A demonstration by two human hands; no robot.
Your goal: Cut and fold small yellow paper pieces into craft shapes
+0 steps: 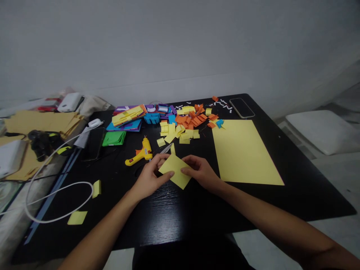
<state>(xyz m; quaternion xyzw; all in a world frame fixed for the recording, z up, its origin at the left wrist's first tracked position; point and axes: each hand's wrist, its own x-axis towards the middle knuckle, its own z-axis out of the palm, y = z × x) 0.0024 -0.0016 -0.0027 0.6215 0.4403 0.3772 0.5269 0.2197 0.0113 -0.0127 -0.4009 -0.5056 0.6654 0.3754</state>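
Between my two hands is a small square of yellow paper, turned so one corner points toward me. My left hand grips its left side, thumb on top and fingers underneath. On the right side, my right hand pinches it the same way. Just beyond the square lie scissors, their handles partly hidden by my left hand. A yellow glue gun rests to the left of them. Farther back spreads a pile of small folded yellow paper pieces and orange paper pieces.
A large yellow sheet lies on the black table at right, with a phone behind it. Bundles of coloured paper and green paper sit back left. A white cable loops near two yellow pieces.
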